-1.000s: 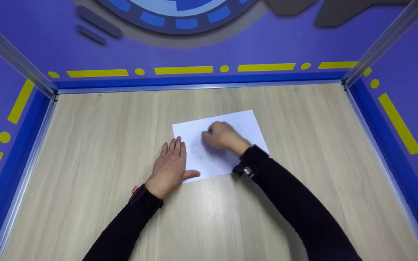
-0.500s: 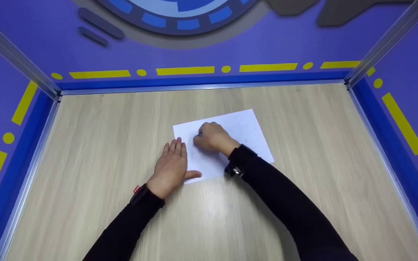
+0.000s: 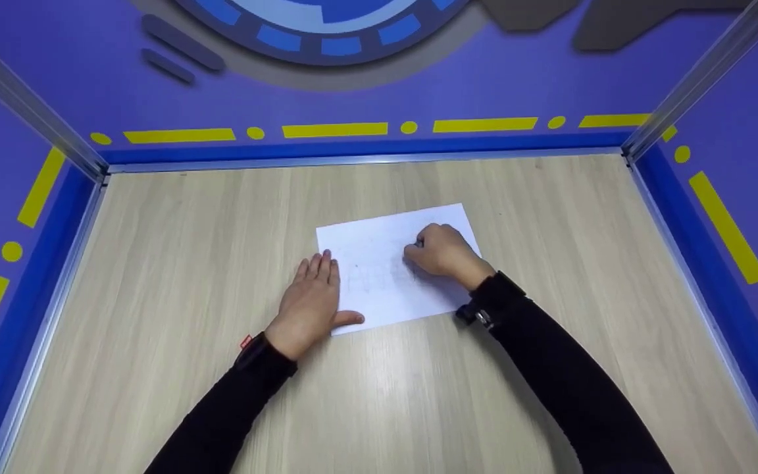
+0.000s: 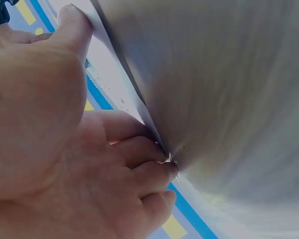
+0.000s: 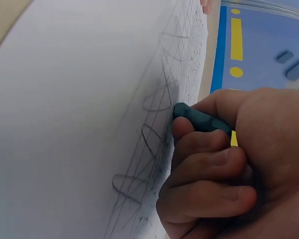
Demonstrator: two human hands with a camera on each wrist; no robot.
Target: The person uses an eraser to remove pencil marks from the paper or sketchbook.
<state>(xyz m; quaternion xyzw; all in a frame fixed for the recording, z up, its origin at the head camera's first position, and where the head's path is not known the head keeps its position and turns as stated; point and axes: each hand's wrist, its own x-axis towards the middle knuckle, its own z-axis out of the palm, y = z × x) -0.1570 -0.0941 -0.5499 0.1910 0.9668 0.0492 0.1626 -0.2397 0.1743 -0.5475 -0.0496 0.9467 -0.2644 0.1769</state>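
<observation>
A white sheet of paper lies slightly turned on the wooden table, with faint pencil lines and loops on it. My left hand presses flat on its left edge, fingers straight and thumb spread onto the lower left corner. My right hand, over the sheet's right half, pinches a dark greenish eraser between thumb and forefinger. In the right wrist view, its blunt tip meets the paper beside the pencil drawing, and small dark crumbs are scattered there. The other fingers curl into the palm.
Pale wooden table surrounds the sheet. Purple and blue panels with yellow marks rise at the back and both sides, joined by metal rails. Black sleeves and wrist straps cover both forearms.
My right hand first moved left across the paper with the eraser, then back right, past where it started. The left hand stays pressed in place. The sheet has barely shifted.
</observation>
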